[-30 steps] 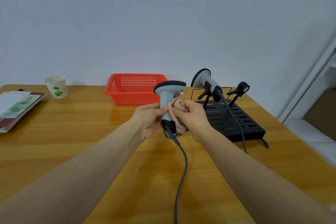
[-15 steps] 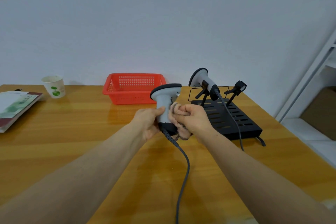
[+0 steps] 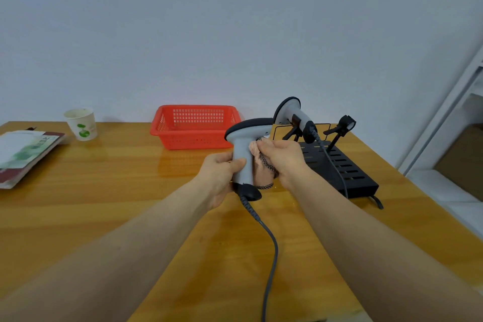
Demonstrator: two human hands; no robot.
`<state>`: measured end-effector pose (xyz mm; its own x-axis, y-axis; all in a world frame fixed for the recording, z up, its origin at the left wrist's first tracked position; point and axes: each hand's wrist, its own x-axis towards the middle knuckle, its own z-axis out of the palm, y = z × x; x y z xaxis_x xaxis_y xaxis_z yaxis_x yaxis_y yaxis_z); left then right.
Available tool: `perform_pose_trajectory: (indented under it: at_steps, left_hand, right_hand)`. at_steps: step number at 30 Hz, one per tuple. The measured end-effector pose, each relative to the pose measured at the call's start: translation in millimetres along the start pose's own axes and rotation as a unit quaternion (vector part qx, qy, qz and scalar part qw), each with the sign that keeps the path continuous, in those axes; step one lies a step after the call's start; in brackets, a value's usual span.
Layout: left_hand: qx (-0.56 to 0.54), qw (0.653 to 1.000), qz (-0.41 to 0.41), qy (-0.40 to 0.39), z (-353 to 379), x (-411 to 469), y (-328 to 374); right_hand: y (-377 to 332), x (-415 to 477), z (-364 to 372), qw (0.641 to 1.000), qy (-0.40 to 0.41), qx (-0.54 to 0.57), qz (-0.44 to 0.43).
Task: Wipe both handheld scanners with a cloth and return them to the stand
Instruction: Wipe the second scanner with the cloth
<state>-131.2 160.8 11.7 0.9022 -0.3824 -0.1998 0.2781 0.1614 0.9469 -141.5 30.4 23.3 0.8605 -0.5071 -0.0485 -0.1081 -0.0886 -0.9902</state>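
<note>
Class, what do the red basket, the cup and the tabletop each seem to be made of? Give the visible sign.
Red basket: probably moulded plastic; even colour, grid of holes.
Cup: probably paper; matt white, printed green logo.
Tabletop: wood or veneer, glossy varnish; grain lines, reflections.

A: Where are the arms?
B: The left forearm (image 3: 136, 240) and right forearm (image 3: 366, 232) reach forward from the bottom corners and converge.
A: And the hands?
B: The left hand (image 3: 220, 176) wraps the scanner (image 3: 241, 150) handle, thumb across it. The right hand (image 3: 285, 159) presses a bunched cloth (image 3: 262, 174) against it.
</note>
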Motion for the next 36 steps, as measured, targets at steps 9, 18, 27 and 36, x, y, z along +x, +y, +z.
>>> perform_pose_trajectory:
  at_steps: [9, 18, 27, 36]
  left_hand:
    - [0.102, 0.993, 0.048, 0.032, -1.1, 1.2, -1.6]
    - [0.05, 0.996, 0.031, 0.064, -3.4, 1.6, -9.6]
    - [-0.016, 0.998, 0.016, 0.057, -1.5, -0.3, -5.6]
    - [0.035, 0.996, 0.039, 0.07, -11.2, 3.9, -5.2]
  right_hand:
    - [12.3, -14.7, 5.5, 0.97, -0.012, -0.157, -0.186]
    - [9.2, -24.3, 8.7, 0.964, -0.077, -0.114, -0.227]
    - [13.4, -8.4, 7.1, 0.991, 0.023, -0.04, -0.125]
    - [10.1, -18.5, 16.9, 0.969, -0.06, -0.109, -0.214]
